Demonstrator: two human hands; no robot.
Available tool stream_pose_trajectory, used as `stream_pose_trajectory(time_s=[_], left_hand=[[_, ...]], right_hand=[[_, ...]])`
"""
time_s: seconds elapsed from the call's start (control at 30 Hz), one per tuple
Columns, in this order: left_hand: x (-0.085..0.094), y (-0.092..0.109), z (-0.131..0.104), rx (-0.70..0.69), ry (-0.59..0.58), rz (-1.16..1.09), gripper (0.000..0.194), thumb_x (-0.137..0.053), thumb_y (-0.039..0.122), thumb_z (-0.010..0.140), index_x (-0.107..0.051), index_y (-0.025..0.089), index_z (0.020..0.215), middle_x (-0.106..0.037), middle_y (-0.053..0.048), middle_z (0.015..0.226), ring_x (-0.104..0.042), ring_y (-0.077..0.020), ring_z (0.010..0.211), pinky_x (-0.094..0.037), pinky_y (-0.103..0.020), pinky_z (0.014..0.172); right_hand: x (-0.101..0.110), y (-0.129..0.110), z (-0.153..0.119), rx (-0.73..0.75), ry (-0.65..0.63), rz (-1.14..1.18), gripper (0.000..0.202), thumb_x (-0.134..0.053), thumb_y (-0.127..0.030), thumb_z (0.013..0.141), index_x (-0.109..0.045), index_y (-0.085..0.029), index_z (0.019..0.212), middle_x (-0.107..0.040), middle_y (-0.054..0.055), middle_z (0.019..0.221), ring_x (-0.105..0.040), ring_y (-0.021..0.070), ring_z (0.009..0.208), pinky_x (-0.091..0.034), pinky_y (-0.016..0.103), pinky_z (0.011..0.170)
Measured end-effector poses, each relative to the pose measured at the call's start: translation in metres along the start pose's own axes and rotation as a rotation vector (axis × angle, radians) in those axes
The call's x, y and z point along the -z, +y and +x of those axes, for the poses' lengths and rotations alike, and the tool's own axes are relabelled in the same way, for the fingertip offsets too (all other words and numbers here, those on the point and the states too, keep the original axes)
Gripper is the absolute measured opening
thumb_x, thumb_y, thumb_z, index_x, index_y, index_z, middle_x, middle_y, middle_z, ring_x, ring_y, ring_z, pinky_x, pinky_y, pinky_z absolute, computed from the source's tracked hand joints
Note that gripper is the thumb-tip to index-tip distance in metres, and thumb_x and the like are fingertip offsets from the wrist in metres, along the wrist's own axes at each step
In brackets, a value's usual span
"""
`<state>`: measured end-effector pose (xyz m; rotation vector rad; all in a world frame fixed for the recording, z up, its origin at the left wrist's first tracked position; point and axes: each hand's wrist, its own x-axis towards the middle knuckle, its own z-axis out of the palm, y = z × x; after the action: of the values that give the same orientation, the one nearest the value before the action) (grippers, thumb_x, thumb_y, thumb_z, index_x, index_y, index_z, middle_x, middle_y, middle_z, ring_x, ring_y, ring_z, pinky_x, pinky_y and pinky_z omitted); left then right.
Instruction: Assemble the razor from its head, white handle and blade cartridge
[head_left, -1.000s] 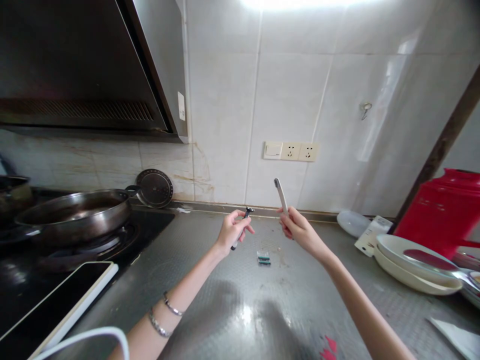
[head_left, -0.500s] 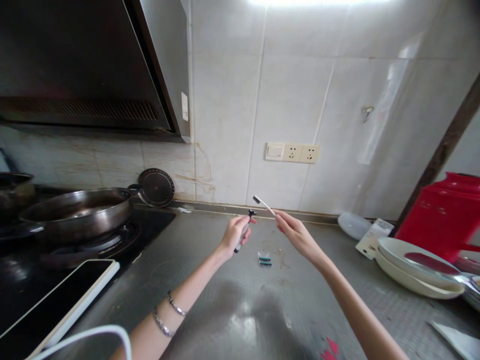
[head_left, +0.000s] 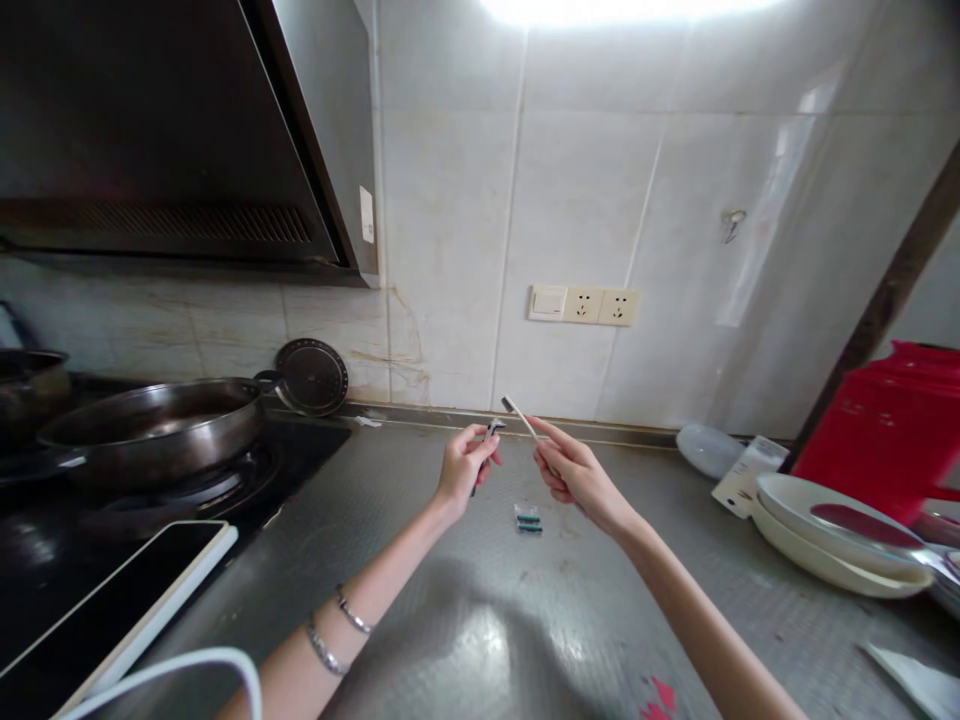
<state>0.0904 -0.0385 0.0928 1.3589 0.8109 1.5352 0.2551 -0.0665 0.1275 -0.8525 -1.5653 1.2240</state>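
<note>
Fingers wrapped round a dark-handled razor (head_left: 493, 428), my left hand (head_left: 463, 468) is raised above the metal counter (head_left: 420, 620), the razor's head pointing up. My right hand (head_left: 574, 468) pinches a thin white brush (head_left: 520, 415) with dark bristles, its tip angled up and left towards the razor. A gap shows between brush and razor head. Below and between the hands, a small clear pack with green and dark strips (head_left: 528, 519) lies on the counter.
To the left are a steel pan (head_left: 157, 430) on the black stove and a phone (head_left: 112, 610) with a white cable. On the right stand white dishes (head_left: 825, 560), a red container (head_left: 885, 430) and a white box (head_left: 750, 475). Red scraps (head_left: 660, 697) lie near the front.
My left hand has turned, so the razor's handle shows less. My right hand has moved slightly left and down, with the brush now steeper. The pack has stayed put.
</note>
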Motion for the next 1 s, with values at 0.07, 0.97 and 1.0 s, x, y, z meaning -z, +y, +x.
stream_pose_trajectory(time_s=[0.07,0.97,1.0], left_hand=[[0.001,-0.001,0.001,-0.019,0.035,0.019,0.028,-0.059,0.041,0.073,-0.056,0.015,0.084,-0.052,0.004,0.052,-0.031,-0.0031,0.033,-0.019,-0.016,0.031],[-0.011,0.009,-0.010,-0.142,0.176,0.141,0.032,-0.054,0.046,0.074,-0.060,0.014,0.074,-0.043,0.004,0.055,-0.033,-0.0058,0.047,-0.025,-0.018,0.044],[-0.012,0.011,-0.011,-0.146,0.180,0.138,0.032,-0.054,0.046,0.075,-0.060,0.014,0.074,-0.042,0.004,0.055,-0.032,-0.0060,0.047,-0.025,-0.018,0.044]], right_hand=[[-0.010,0.001,-0.002,-0.035,0.015,0.048,0.057,-0.052,-0.038,0.077,-0.038,-0.026,0.132,-0.036,-0.006,0.064,-0.025,0.0034,0.043,-0.018,0.014,0.034],[-0.057,0.006,-0.025,-0.041,0.252,0.302,0.067,-0.061,-0.038,0.072,-0.038,-0.026,0.133,-0.034,-0.008,0.061,-0.019,0.0026,0.042,-0.012,0.013,0.034],[-0.060,0.007,-0.027,-0.037,0.249,0.292,0.066,-0.060,-0.039,0.072,-0.038,-0.026,0.133,-0.034,-0.008,0.060,-0.018,0.0026,0.042,-0.013,0.013,0.034]])
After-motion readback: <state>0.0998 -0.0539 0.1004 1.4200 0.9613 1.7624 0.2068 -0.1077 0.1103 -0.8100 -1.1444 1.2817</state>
